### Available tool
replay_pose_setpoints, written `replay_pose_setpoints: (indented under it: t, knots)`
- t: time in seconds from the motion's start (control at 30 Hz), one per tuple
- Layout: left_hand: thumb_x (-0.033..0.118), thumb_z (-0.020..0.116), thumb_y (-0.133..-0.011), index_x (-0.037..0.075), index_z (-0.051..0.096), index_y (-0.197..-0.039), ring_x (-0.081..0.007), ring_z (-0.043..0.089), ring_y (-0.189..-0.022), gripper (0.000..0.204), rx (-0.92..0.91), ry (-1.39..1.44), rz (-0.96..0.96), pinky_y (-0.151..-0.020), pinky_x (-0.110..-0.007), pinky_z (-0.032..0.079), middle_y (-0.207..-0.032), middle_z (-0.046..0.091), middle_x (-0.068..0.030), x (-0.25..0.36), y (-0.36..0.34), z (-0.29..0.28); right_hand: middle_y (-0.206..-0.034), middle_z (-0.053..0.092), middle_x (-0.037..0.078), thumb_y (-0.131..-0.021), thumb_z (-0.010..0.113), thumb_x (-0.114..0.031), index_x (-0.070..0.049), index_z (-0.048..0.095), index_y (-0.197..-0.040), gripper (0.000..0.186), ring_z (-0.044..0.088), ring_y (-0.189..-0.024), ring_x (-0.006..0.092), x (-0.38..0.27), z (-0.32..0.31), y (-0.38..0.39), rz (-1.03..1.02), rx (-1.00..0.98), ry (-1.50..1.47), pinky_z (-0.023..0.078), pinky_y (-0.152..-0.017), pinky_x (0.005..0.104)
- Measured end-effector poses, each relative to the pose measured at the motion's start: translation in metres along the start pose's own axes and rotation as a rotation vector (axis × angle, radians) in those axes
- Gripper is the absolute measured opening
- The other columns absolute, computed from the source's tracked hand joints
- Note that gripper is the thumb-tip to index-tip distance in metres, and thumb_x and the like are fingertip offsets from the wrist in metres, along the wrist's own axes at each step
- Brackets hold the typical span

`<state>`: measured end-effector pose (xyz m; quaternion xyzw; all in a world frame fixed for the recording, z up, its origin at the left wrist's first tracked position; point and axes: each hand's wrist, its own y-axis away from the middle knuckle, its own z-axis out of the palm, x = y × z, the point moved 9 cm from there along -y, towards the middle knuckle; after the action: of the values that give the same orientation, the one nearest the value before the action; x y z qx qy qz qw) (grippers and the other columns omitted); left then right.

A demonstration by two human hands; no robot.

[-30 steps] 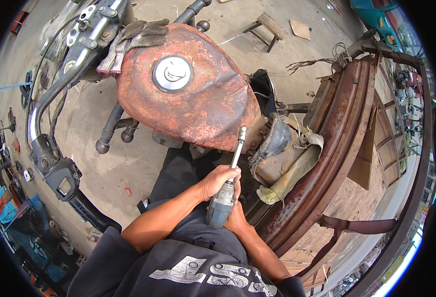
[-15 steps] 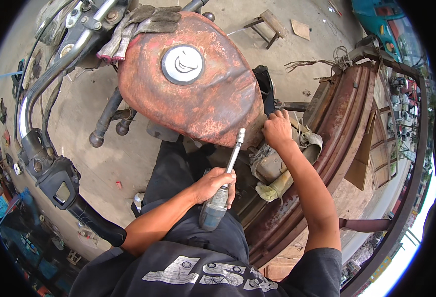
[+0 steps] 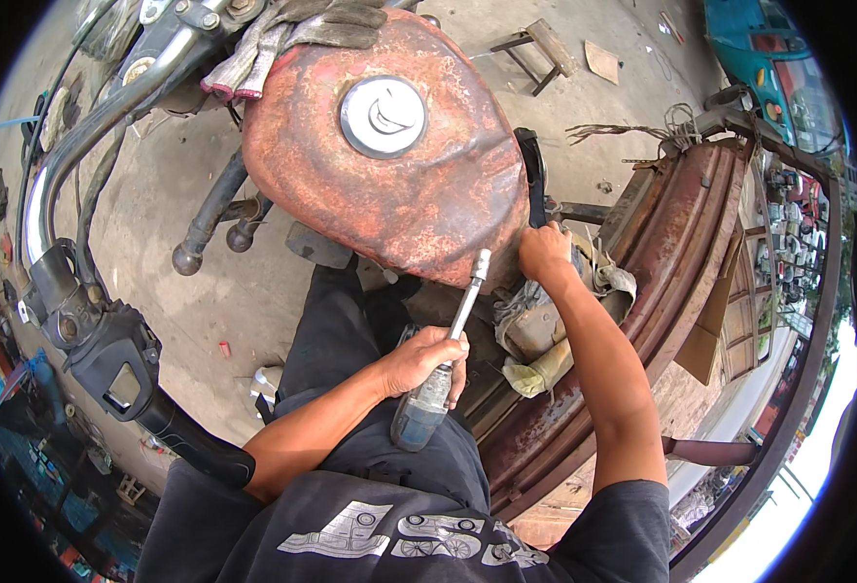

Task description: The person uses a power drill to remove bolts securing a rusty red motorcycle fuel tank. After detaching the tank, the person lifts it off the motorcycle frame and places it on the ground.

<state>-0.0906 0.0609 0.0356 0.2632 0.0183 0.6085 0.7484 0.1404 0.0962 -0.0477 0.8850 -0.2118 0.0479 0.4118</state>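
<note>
My left hand (image 3: pixel 420 362) is wrapped round a power ratchet (image 3: pixel 420 416), grey and blue at its body end. Its long metal shaft points away from me and carries a socket (image 3: pixel 484 260) at the tip, just over the near edge of a rusty red motorcycle fuel tank (image 3: pixel 428 209). At the tank's right rear corner, my right hand (image 3: pixel 547 251) has its fingers curled in beside a black strap-like part (image 3: pixel 531 167); whatever they grip is hidden. A round silver cap (image 3: pixel 383 117) sits on top of the tank.
Grey work gloves (image 3: pixel 297 37) lie on the tank's far left. The handlebar (image 3: pixel 70 160) with its black grip (image 3: pixel 195 437) curves along my left. A dusty cloth bundle (image 3: pixel 535 325) sits below my right hand, beside rusty metal panels (image 3: pixel 657 287). Farther off stands a small stool (image 3: pixel 545 47).
The view has shifted a little, so the tank appears slightly farther right. My right hand stays at the tank's rear corner, its fingers turned a bit. The ratchet is held as before.
</note>
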Motion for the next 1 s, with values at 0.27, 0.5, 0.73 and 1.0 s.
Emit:
replay_pose_setpoints:
  t: [0.27, 0.5, 0.73, 1.0]
  knots:
    - [0.022, 0.043, -0.095, 0.007, 0.048, -0.08, -0.0212, 0.061, -0.052, 0.022, 0.024, 0.039, 0.006, -0.05, -0.032, 0.052, -0.061, 0.061, -0.0141, 0.004, -0.005, -0.004, -0.113, 0.066, 0.009, -0.089, 0.048, -0.018, -0.013, 0.068, -0.106, 0.027, 0.052, -0.12, 0.0275, -0.003, 0.009, 0.002, -0.018, -0.062, 0.105, 0.031, -0.103, 0.0545]
    - [0.024, 0.044, -0.094, 0.006, 0.047, -0.079, -0.0207, 0.061, -0.052, 0.023, 0.009, 0.022, 0.025, -0.051, -0.031, 0.052, -0.061, 0.061, -0.014, 0.011, -0.008, -0.002, -0.116, 0.066, 0.006, -0.089, 0.05, -0.018, -0.015, 0.069, -0.107, 0.027, 0.054, -0.118, 0.0256, -0.006, 0.012, -0.003, 0.004, -0.158, 0.107, 0.034, -0.1, 0.0533]
    - [0.023, 0.043, -0.094, 0.006, 0.047, -0.078, -0.0201, 0.061, -0.053, 0.023, 0.005, 0.007, 0.052, -0.051, -0.031, 0.052, -0.061, 0.061, -0.0137, 0.012, -0.007, -0.002, -0.112, 0.066, 0.008, -0.085, 0.053, -0.016, -0.014, 0.069, -0.104, 0.025, 0.058, -0.112, 0.0268, -0.013, 0.002, -0.001, -0.024, -0.132, 0.099, 0.036, -0.098, 0.0531]
    - [0.022, 0.044, -0.094, 0.006, 0.047, -0.079, -0.0203, 0.061, -0.053, 0.022, 0.001, 0.023, 0.082, -0.051, -0.031, 0.051, -0.062, 0.061, -0.0141, 0.015, -0.006, -0.003, -0.11, 0.067, 0.013, -0.079, 0.059, -0.016, -0.011, 0.069, -0.103, 0.027, 0.058, -0.113, 0.0302, -0.004, 0.0, 0.004, -0.062, -0.167, 0.042, 0.036, -0.1, 0.0595]
